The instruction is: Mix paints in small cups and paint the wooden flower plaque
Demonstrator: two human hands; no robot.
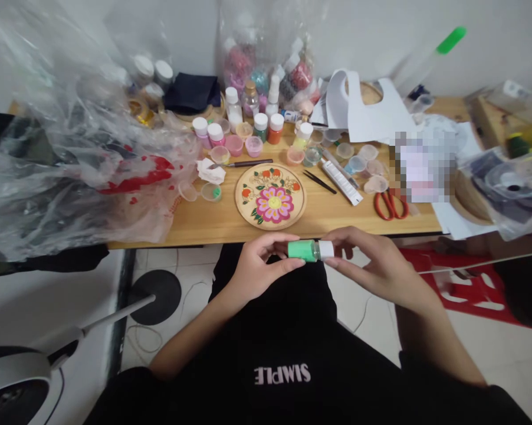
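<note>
A small clear bottle of green powder or paint (302, 251) lies sideways between my hands, just off the table's front edge. My left hand (259, 262) grips its body between thumb and fingers. At the other end, my right hand (367, 260) pinches the white cap (325, 249), which sits at the bottle's neck; I cannot tell whether it is screwed tight. Beyond my hands a round wooden plate (243, 203) rests on the table, with a pink flower and orange blossoms coloured on it. A thin dark pen-like tool (250, 163) lies behind the plate, and black tweezers (319, 182) lie to its right.
Several colour jars (260, 127) and small open cups (295, 155) stand behind the plate. A white tube (342, 183) and red-handled scissors (390, 205) lie to the right. Crumpled plastic bags (93, 159) cover the table's left side. White paper sheets (372, 112) lie at the back right.
</note>
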